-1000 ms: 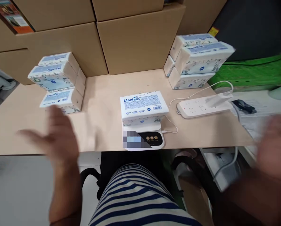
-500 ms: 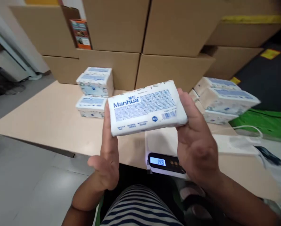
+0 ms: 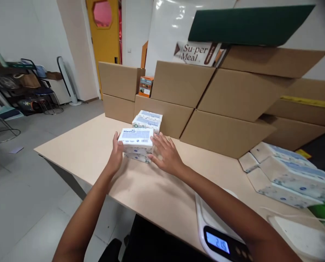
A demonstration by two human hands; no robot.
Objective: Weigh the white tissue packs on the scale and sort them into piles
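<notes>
A white tissue pack (image 3: 136, 135) with blue "Manhua" lettering lies label up between my two hands, directly above another tissue pack (image 3: 137, 155) on the table. My left hand (image 3: 116, 154) grips its left end, thumb on the front edge. At the right end, my right hand (image 3: 168, 153) presses with its fingers spread and thumb low. Whether the upper pack fully rests on the lower one, I cannot tell. Right behind stand more stacked tissue packs (image 3: 148, 118). A white scale (image 3: 200, 214) with a lit display lies under my right forearm.
Large cardboard boxes (image 3: 162, 112) line the back of the table (image 3: 77, 142). More tissue packs (image 3: 290, 178) are piled at the right, near a white power adapter-like block (image 3: 299, 233). A small orange box (image 3: 145, 86) sits among the cardboard.
The tissue pack has gone from in front of me, above the scale, to the stack at the back left, held by both hands. My view has turned left and up.
</notes>
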